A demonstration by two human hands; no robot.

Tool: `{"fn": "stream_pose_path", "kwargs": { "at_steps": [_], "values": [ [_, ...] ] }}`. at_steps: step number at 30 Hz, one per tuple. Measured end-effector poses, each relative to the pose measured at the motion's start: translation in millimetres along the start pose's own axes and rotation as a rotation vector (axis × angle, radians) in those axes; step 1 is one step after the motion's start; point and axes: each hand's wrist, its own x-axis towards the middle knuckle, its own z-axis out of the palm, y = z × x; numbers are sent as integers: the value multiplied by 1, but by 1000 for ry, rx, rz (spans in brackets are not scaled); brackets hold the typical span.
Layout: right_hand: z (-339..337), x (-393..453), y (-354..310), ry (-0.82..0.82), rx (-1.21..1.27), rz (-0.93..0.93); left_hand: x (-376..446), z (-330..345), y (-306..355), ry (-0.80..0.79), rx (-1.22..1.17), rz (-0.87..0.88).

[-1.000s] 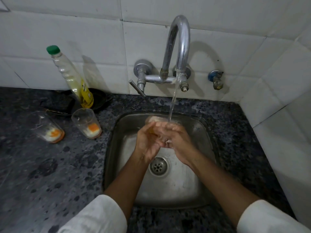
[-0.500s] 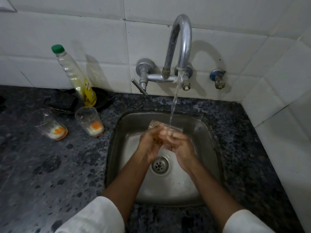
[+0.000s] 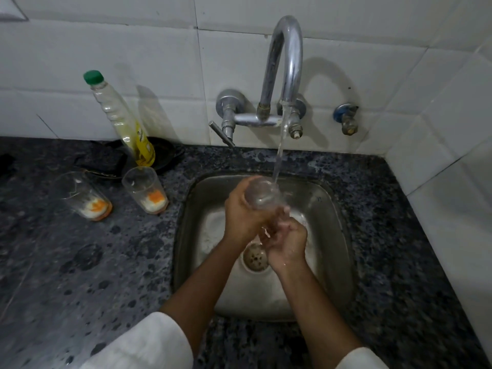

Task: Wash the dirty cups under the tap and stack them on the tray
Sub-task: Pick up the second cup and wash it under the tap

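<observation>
Over the steel sink my left hand grips a clear cup, its mouth turned up and toward me under the water stream from the tap. My right hand sits just below, fingers wrapped around the cup's lower end. Two dirty clear cups with orange and white residue stand on the counter left of the sink: one near the sink, one farther left and leaning. No tray is in view.
A dish-soap bottle with a green cap leans against the tiled wall, standing in a black pan. The dark speckled counter surrounds the sink. The tap lever juts forward. A second valve is on the wall at right.
The cup has been tilted up so its mouth faces me under the stream. My left hand rose with it; my right hand dropped lower and nearer the drain.
</observation>
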Motion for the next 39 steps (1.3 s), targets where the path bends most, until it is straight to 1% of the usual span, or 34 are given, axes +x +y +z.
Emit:
{"fn": "stream_pose_path", "kwargs": {
  "at_steps": [2, 3, 5, 6, 7, 8, 9, 10, 11, 12, 14, 16, 17, 18, 19, 20, 21, 22, 23, 24, 25, 26, 27, 28, 29, 30, 31, 32, 33, 34, 35, 36, 37, 39],
  "values": [
    [-2, -4, -5, -134, -239, -142, 12, -1, -4, 45, -210, -322],
    [-4, -4, -7, -201, -420, -231, 18, -1, -8, 28, -281, -489],
    [-4, -1, -8, -346, -967, -419, 22, -4, -15, -83, -421, -721],
    [-2, 1, -7, -378, -1223, -508, 19, -5, -16, -138, -522, -768],
    [2, 2, -6, -321, -1378, -573, 15, -4, -19, -141, -623, -764],
    [6, 3, -8, -215, -1377, -585, 10, -2, -20, -127, -740, -744],
    [11, 5, -9, -126, -1285, -554, 5, 0, -24, -114, -805, -723],
    [13, 9, -11, -93, -1209, -491, 0, 2, -26, -113, -857, -705],
    [14, 8, -14, -141, -1187, -462, -3, 3, -31, -99, -877, -700],
    [13, 6, -20, -242, -1320, -490, -4, 4, -30, -107, -912, -698],
    [4, 4, -33, -472, -1747, -585, 2, 0, -32, -92, -892, -728],
    [-7, 8, -48, -574, -2103, -646, 7, -4, -30, -102, -763, -801],
    [-10, 10, -52, -573, -2148, -663, 9, -4, -32, -116, -705, -833],
    [-9, 9, -51, -559, -2115, -700, 8, -3, -32, -144, -696, -839],
    [-4, 6, -47, -499, -1967, -750, 5, -1, -32, -152, -687, -816],
    [2, 5, -41, -376, -1725, -755, 3, 2, -30, -154, -710, -764],
    [9, 6, -34, -254, -1458, -677, 0, 5, -30, -140, -732, -718],
    [18, 7, -28, -183, -1222, -521, -3, 7, -28, -127, -791, -686],
    [22, 8, -23, -176, -1072, -412, -3, 7, -28, -96, -828, -670],
    [24, 6, -23, -213, -1064, -390, 0, 6, -31, -71, -852, -661],
    [20, 3, -26, -312, -1184, -427, 4, 3, -31, -46, -833, -669],
    [12, 3, -29, -437, -1423, -522, 7, 0, -30, -20, -808, -687],
    [4, 7, -34, -514, -1740, -653, 11, -2, -32, -25, -744, -719],
    [-1, 9, -38, -548, -2034, -734, 12, -4, -34, -49, -660, -770],
    [-5, 12, -41, -555, -2221, -765, 13, -4, -35, -68, -589, -809],
    [-6, 12, -41, -538, -2254, -784, 11, -3, -34, -86, -546, -828],
    [-4, 11, -36, -497, -2141, -815, 9, -4, -31, -100, -530, -820],
    [3, 8, -31, -404, -1941, -818, 7, -2, -30, -125, -570, -786],
    [10, 6, -25, -278, -1667, -744, 5, -1, -30, -141, -630, -735],
    [17, 3, -21, -189, -1386, -609, 4, 0, -31, -143, -696, -691],
    [22, 1, -19, -156, -1170, -490, 3, -1, -32, -133, -739, -666],
    [22, -1, -21, -193, -1110, -456, 6, -2, -34, -125, -787, -660],
    [19, -4, -24, -291, -1211, -514, 9, -3, -33, -109, -811, -659],
    [6, -1, -35, -505, -1727, -746, 15, -6, -33, -89, -777, -719]
  ]
}}
